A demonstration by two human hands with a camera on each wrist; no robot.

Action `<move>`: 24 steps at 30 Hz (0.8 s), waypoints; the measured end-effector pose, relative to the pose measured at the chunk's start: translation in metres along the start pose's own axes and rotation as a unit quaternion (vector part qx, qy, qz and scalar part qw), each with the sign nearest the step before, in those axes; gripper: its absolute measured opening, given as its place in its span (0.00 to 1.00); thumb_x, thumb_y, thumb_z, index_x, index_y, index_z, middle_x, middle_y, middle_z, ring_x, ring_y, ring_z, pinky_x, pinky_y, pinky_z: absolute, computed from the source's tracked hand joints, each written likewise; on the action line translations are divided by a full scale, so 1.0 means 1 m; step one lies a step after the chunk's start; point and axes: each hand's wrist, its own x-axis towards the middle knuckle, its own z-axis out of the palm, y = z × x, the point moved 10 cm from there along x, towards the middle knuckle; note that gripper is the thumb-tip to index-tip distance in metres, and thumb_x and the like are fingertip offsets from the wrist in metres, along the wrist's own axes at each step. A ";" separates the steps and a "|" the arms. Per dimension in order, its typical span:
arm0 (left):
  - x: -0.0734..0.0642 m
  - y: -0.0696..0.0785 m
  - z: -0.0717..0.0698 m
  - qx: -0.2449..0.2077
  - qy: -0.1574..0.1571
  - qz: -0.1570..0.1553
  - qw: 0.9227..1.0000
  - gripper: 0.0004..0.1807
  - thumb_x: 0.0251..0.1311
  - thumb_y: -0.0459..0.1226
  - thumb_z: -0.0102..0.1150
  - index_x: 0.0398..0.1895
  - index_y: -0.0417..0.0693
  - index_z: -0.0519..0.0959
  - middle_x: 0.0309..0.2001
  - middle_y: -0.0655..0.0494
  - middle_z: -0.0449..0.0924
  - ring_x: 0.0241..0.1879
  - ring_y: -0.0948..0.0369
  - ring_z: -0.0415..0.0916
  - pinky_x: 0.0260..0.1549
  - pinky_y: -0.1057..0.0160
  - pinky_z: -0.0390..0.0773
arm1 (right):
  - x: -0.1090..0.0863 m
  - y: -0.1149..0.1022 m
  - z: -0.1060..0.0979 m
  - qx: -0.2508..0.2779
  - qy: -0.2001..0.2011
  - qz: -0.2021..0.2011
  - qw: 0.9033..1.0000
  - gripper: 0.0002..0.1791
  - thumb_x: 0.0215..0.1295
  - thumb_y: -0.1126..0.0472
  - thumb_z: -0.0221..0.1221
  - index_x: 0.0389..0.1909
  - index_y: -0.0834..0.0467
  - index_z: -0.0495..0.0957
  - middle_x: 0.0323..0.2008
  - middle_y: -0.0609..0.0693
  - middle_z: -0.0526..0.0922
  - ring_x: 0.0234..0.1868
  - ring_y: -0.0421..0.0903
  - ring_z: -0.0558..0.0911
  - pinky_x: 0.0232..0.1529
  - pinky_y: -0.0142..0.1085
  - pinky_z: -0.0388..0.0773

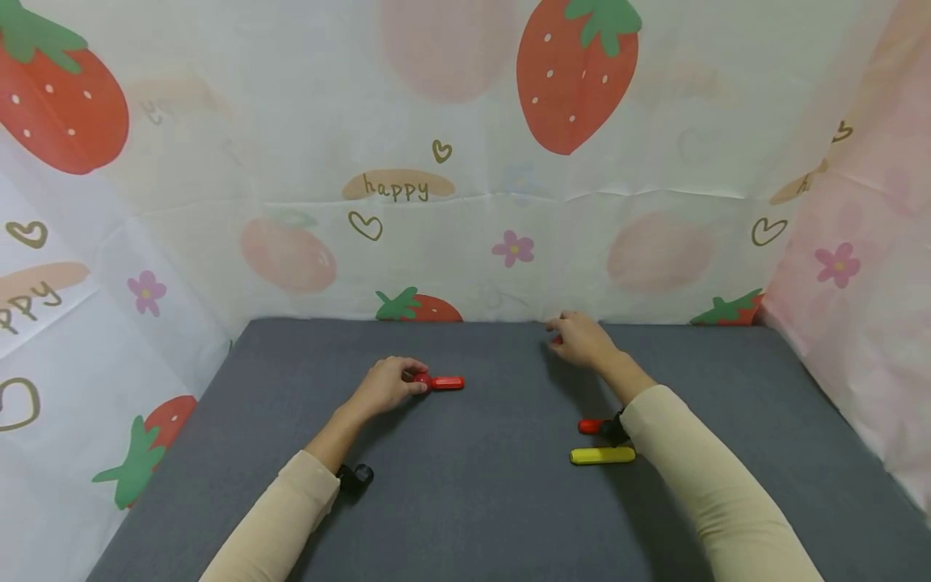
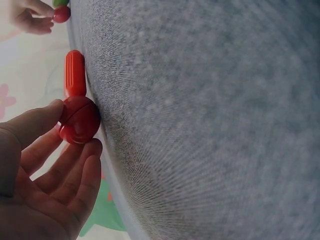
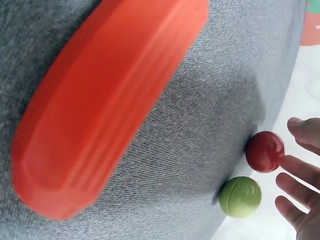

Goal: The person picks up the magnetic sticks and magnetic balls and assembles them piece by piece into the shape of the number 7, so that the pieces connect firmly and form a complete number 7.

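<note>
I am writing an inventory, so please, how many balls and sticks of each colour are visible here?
Red balls: 2
Green ball: 1
Red sticks: 2
Yellow stick: 1
Total: 6

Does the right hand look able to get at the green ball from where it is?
Probably yes: the right hand is close to the green ball, and the right wrist view shows nothing lying between them. The red ball sits beside it, not in front.
</note>
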 end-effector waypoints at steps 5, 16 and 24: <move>-0.001 -0.001 0.000 -0.004 0.000 -0.001 1.000 0.19 0.63 0.38 0.63 0.56 0.43 0.80 0.53 0.46 0.82 0.51 0.51 0.80 0.48 0.52 0.80 | -0.001 0.004 0.002 -0.012 -0.012 0.006 1.000 0.17 0.62 0.64 0.60 0.52 0.64 0.80 0.46 0.61 0.80 0.48 0.58 0.77 0.50 0.52 0.75; -0.001 -0.001 0.000 -0.006 0.000 -0.006 1.000 0.19 0.63 0.38 0.63 0.56 0.44 0.80 0.53 0.46 0.82 0.52 0.51 0.80 0.49 0.53 0.80 | -0.005 0.009 0.005 -0.040 0.005 0.006 0.999 0.18 0.59 0.68 0.59 0.51 0.64 0.80 0.46 0.62 0.81 0.49 0.61 0.78 0.53 0.53 0.74; -0.001 -0.003 0.001 -0.008 0.000 -0.012 1.000 0.19 0.63 0.38 0.63 0.56 0.44 0.80 0.53 0.47 0.82 0.51 0.52 0.80 0.49 0.52 0.79 | -0.005 0.009 0.008 -0.055 0.009 0.004 0.998 0.16 0.60 0.66 0.61 0.50 0.65 0.80 0.45 0.62 0.81 0.48 0.61 0.78 0.53 0.53 0.74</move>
